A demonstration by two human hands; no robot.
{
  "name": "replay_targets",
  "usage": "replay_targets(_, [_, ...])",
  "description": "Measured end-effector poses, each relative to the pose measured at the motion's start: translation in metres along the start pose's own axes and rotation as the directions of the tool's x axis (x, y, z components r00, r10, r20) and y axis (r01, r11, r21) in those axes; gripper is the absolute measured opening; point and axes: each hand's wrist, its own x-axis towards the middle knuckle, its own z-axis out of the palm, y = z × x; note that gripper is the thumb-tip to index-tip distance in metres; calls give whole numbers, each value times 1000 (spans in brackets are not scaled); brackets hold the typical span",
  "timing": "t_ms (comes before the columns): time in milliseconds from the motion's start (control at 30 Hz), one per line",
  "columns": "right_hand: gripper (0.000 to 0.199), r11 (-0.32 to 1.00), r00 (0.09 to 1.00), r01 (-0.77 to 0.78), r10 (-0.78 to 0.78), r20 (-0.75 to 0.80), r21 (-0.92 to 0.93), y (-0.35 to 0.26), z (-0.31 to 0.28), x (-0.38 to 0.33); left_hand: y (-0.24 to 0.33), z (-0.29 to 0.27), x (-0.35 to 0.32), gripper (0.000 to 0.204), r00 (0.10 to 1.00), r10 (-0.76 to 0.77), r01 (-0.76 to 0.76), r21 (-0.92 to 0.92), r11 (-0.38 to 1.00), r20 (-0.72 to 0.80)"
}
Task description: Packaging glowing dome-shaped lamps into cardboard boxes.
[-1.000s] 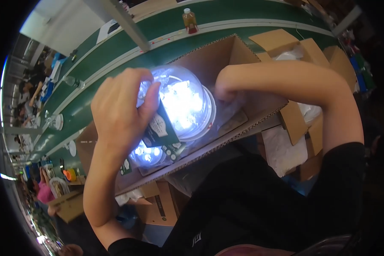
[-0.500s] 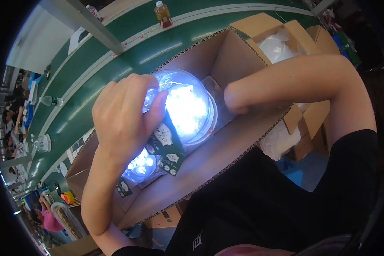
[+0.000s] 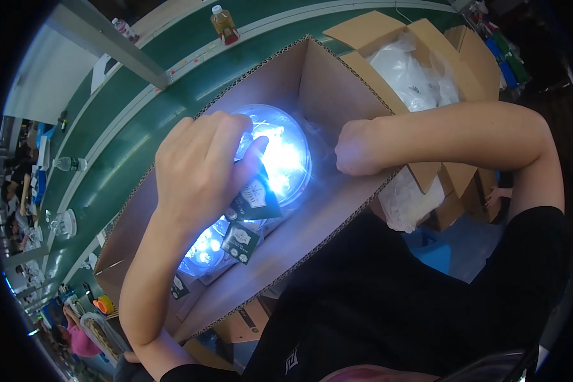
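Observation:
A clear round light globe (image 3: 285, 156) glows bright white-blue inside the large open cardboard box (image 3: 337, 83). My left hand (image 3: 200, 162) grips its near left side, thumb against the top of a dark green hang tag (image 3: 256, 197). Below that hand a second lit globe (image 3: 204, 251) sits deeper in the box, beside another green tag (image 3: 240, 242). My right hand (image 3: 358, 148) is curled closed inside the box's right part, apart from the globes. Its fingertips are turned away, so whatever it may hold is hidden. Hazy translucent plastic (image 3: 319, 143) shows next to it.
Right of the box stands an open carton (image 3: 369, 28) holding white plastic bags (image 3: 414, 73). A green workbench (image 3: 191, 44) runs behind, with a drink bottle (image 3: 225, 25) on it. A blue bin (image 3: 430, 251) is below; another person's hand (image 3: 498, 195) shows at right.
My right hand has come up, and more of its closed fist shows. The globe in my left hand sits slightly differently, its tags shifted. The whole view has moved a little.

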Motion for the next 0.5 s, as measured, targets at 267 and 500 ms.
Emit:
replay_targets(267, [15, 997, 980, 24, -37, -196, -72, -2, 18, -4, 10, 49, 13, 24, 999, 8, -5, -68, 998, 50])
replay_targets(500, [13, 998, 997, 25, -29, -70, -53, -10, 6, -11, 8, 90, 0, 22, 973, -134, 157, -117, 981, 187])
